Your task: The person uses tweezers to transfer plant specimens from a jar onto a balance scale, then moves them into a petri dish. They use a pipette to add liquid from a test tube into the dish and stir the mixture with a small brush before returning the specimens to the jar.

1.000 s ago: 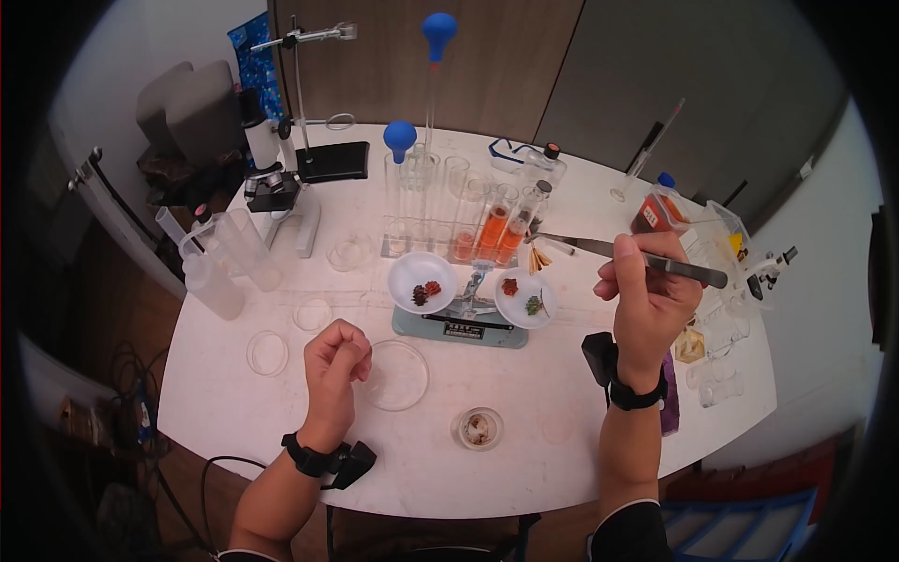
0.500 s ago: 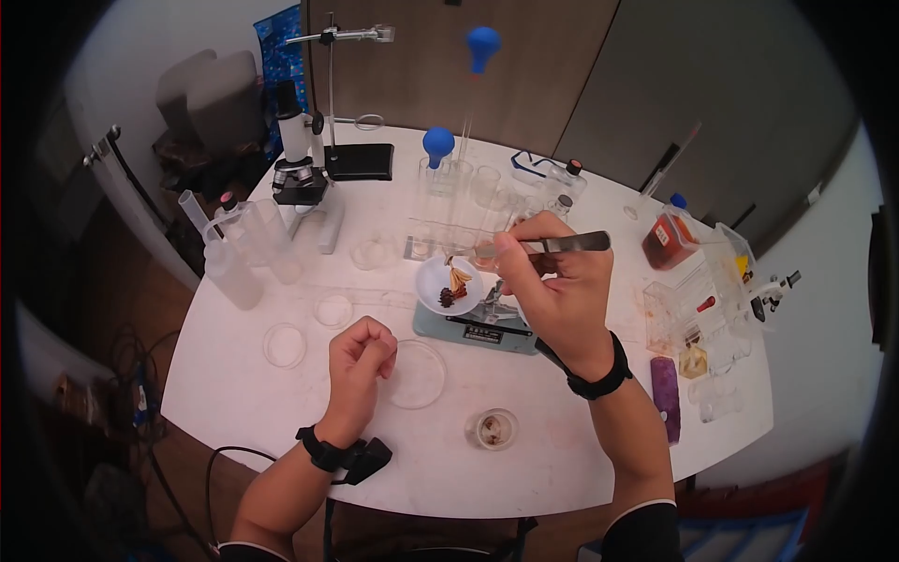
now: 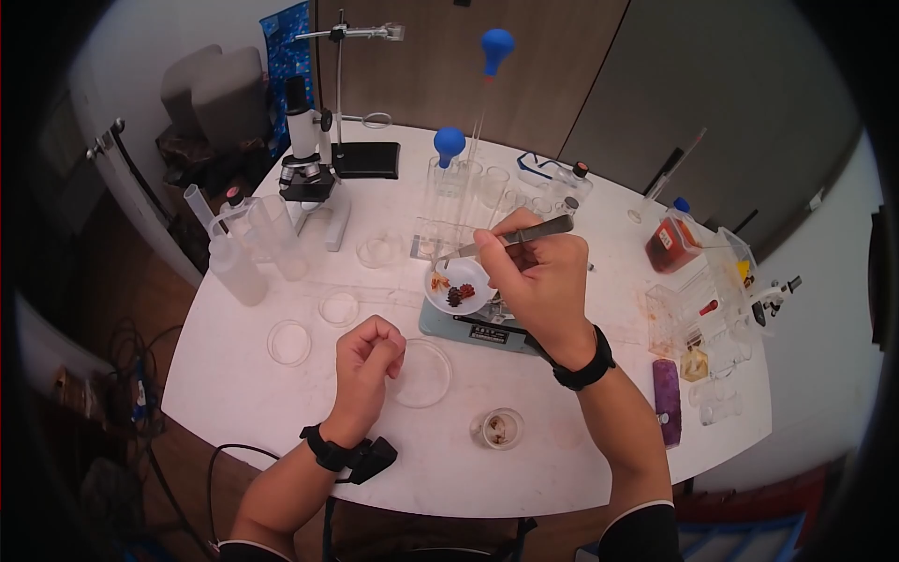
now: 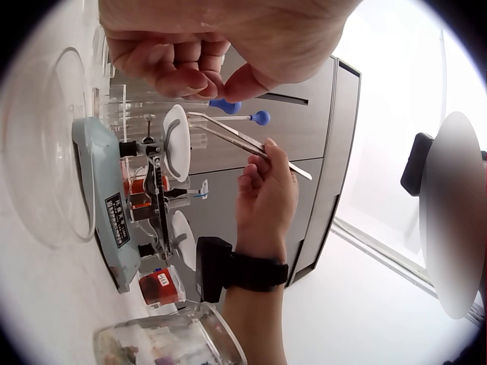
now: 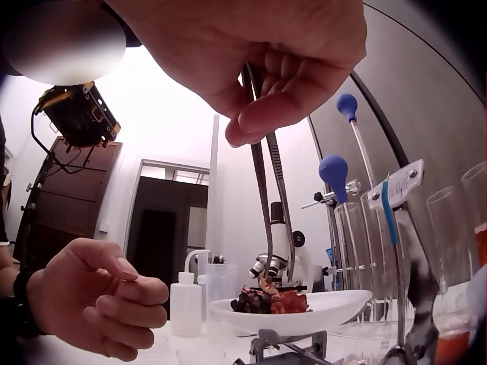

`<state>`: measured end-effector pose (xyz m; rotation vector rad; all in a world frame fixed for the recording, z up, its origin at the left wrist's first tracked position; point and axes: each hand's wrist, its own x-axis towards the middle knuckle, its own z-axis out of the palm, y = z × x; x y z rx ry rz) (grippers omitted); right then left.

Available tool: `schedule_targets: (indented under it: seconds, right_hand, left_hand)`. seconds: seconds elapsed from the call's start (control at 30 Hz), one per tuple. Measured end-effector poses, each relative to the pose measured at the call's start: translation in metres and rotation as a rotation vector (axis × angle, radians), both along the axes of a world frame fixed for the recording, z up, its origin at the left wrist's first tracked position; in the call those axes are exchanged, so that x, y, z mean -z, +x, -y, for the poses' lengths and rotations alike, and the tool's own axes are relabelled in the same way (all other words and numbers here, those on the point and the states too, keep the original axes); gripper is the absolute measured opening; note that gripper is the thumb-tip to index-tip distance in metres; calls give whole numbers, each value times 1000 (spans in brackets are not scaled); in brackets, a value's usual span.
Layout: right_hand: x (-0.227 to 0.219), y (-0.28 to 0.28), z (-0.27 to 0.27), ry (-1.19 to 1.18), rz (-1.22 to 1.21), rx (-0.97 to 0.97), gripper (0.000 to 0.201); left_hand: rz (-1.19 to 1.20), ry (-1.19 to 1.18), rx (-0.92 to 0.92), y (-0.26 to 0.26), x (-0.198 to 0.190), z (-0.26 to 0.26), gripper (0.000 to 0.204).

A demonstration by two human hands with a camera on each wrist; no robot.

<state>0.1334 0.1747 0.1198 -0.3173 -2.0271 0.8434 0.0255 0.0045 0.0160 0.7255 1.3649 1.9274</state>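
Observation:
My right hand (image 3: 543,281) holds metal tweezers (image 5: 262,171) between thumb and fingers, pointing down over the left pan (image 5: 335,308) of a teal balance scale (image 4: 114,201). The tweezer tips stand apart just above the pan. In that white pan lie yellowish dried strips (image 3: 438,282), a dark clump (image 3: 454,297) and a red clump (image 5: 289,303). My left hand (image 3: 367,375) rests idle with loosely curled fingers, near a clear glass dish (image 3: 421,375). The right hand hides the scale's other pan in the head view; the left wrist view shows that white pan (image 4: 183,241).
A small glass jar (image 3: 499,429) with brownish bits stands at the front. Behind the scale are test tubes and droppers with blue bulbs (image 3: 449,145). A microscope (image 3: 309,169) and wash bottle (image 3: 236,272) stand left; a red-filled container (image 3: 672,245) and purple block (image 3: 666,403) lie right.
My right hand has swung left from the right side, carrying yellowish strips in the tweezers to the left pan, where strips now lie. My left hand keeps its pose; the head view has turned.

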Motion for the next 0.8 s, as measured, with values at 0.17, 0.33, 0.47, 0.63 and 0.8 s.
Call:
schedule_targets:
  seconds: [0.17,0.33,0.47,0.63,0.8]
  right_hand:
    - [-20,41,3,-139,-169,27,11]
    - [-34,100,-4,-114,-346,194,10]
    - [-42,133,-14,-100,-327,265,9]
    - [-43,140,-25,-145,-117,245,11]
    - [-33,131,-32,-70,51,276,17]
  left_hand:
    - [6,-9,-1,0,0,0,9]
    - [-6,-38,-8,1,-1,-1,10]
    - [-11,-71,-39,1,1,-3,10]
    - [4,-57,-24,-1,7,-3,11]
    - [-7,-64,-34,0,5,-3,11]
